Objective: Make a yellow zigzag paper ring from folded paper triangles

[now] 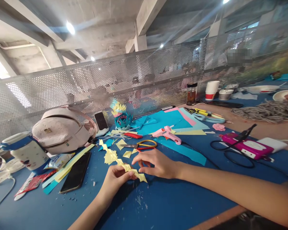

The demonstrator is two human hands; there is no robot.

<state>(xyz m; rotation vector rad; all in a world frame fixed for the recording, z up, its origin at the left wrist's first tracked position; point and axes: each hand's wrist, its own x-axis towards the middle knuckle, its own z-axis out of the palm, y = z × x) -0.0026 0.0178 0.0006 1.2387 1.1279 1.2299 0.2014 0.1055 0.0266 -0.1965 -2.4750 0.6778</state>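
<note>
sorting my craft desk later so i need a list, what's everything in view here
paper strip: 1, yellow, folded into points, held in both hands
scissors: 1, yellow and red handles, just behind the hands
glue gun: 1, pink, behind the scissors
phone: 1, black, flat at left
second phone: 1, black, propped beside the bag
bag: 1, pale pink, far left
paper craft: 1, teal and yellow, by the mesh screen
paper sheets: several, blue, pink, yellow, mid table
cup: 1, white and red, far right
rope pile: 1, grey, far right
table: 1, blue
left hand: pinching the strip
right hand: fingers on the strip's near end
</note>
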